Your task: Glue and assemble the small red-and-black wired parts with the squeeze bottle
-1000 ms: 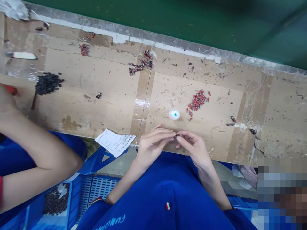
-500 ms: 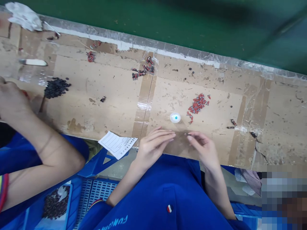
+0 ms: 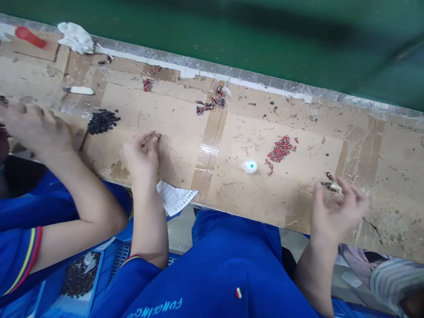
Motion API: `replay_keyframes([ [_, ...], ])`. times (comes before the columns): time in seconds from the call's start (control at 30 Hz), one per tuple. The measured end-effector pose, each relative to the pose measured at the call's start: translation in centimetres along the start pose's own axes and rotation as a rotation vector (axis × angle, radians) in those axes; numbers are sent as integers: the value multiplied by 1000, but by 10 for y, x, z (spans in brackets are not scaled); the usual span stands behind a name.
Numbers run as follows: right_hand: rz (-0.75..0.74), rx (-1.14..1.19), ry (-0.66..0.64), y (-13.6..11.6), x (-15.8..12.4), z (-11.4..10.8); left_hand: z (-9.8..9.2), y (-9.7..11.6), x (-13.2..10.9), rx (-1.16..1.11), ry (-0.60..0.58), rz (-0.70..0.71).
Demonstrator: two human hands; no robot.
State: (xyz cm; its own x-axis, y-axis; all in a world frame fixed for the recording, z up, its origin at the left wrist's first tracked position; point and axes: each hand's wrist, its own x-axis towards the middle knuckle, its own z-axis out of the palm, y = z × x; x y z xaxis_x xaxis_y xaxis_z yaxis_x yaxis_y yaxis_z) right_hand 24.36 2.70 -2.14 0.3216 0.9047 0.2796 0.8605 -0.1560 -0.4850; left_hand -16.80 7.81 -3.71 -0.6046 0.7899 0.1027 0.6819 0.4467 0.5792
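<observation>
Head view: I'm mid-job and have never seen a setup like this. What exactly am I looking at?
There is no machine: the picture is taken from a person's head, looking forward and down at their bare left hand and right hand. The left is at a small part, but I can't tell whether it grips it. The right is open beside a few dark pieces. On the cardboard-covered table are red pieces, a small white cup, a black heap and a paper sheet overhanging the near edge. The co-worker's hand at far left is separate.
</observation>
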Motion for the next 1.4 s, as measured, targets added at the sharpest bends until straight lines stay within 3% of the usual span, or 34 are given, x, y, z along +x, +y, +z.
replay_keyframes([
  [0.03,-42,32,26,-14,-1,8,2,0,3,2,-32,4],
  [0.2,-340,216,-264,-74,-11,59,6,-2,13,19,-127,18],
  [0.37,-356,314,-330,-95,-14,87,1,1,6,-54,-78,123],
  [0.5,-261,585,-374,-94,-15,78,-1,25,-26,-303,-82,214],
  [0.6,-105,853,-445,-87,-19,67,6,50,-62,-527,-267,303],
  [0.7,64,1084,-482,-78,-23,59,23,70,-98,-542,-501,425],
  [0.77,185,1184,-444,-72,-24,55,37,76,-115,-499,-561,518],
  [0.83,291,1247,-374,-66,-24,51,52,77,-127,-446,-525,610],
  [0.93,441,1345,-275,-58,-21,45,66,71,-134,-377,-365,694],
  [1.07,611,1438,-204,-53,-16,42,68,65,-135,-342,-299,703],
  [1.2,611,1351,-179,-52,-18,45,61,64,-133,-337,-351,685],
  [1.4,310,975,-185,-50,-27,49,59,65,-135,-356,-381,669],
])
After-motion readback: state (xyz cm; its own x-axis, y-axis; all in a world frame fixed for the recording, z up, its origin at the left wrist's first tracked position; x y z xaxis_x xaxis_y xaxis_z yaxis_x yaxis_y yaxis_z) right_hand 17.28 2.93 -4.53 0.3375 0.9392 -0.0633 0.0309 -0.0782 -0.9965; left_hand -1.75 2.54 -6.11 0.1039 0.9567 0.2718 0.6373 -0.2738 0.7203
